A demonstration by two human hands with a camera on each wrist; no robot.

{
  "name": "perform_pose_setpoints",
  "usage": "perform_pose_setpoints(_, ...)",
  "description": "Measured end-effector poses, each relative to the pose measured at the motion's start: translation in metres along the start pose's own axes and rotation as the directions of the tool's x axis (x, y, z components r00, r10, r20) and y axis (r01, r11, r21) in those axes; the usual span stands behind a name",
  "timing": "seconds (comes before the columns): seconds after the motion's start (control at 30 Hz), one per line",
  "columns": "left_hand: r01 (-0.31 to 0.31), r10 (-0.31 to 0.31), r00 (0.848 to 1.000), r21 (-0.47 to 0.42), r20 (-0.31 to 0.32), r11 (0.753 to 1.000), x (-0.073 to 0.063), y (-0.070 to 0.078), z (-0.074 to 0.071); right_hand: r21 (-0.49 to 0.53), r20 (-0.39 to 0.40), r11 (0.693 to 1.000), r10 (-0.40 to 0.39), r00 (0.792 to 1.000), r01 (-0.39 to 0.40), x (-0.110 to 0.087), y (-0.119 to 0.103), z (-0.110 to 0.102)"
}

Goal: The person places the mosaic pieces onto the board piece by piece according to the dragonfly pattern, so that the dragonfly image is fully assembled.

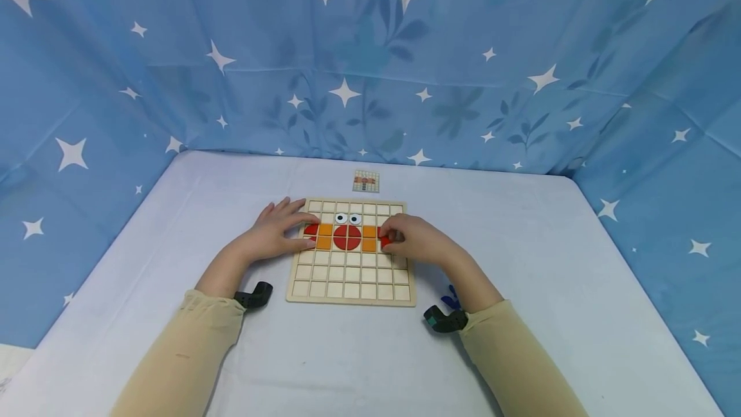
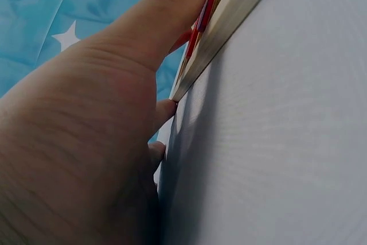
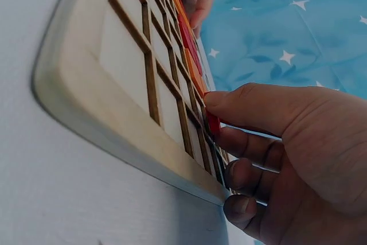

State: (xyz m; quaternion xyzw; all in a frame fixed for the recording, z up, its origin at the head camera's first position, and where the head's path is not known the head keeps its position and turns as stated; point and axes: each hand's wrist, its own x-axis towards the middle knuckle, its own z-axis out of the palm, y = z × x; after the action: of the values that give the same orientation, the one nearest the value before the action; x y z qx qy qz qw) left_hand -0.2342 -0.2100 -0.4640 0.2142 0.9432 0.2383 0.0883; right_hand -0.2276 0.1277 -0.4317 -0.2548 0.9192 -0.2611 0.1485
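A wooden grid board lies on the white table. Across its cells runs a row of tiles: a red circle in the middle, orange tiles on both sides and red tiles at the left end. Two eye tiles sit above the circle. My left hand is spread at the board's left edge, thumb and index finger touching the red tiles there. My right hand pinches a red tile between thumb and index finger at the right end of the row; its other fingers curl by the board's edge.
Behind the board lies a small picture card showing a similar grid with coloured tiles. Dark wrist devices are worn on both arms. Something blue shows beside the right wrist. A blue star-patterned curtain hangs around the table.
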Motion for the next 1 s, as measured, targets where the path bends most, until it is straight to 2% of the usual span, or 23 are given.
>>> perform_pose_setpoints(0.63,-0.005,0.005,1.0,0.003,0.004,1.0,0.0002,0.0021,-0.0014,0.007,-0.011,1.0,0.018,1.0,-0.018,-0.0001,-0.0018,0.0041)
perform_pose_setpoints(1.0,-0.026,0.026,1.0,0.008,-0.014,1.0,-0.0003,-0.0006,0.0002,0.014,-0.001,0.999,0.032,1.0,-0.032,0.0012,-0.0051,0.0047)
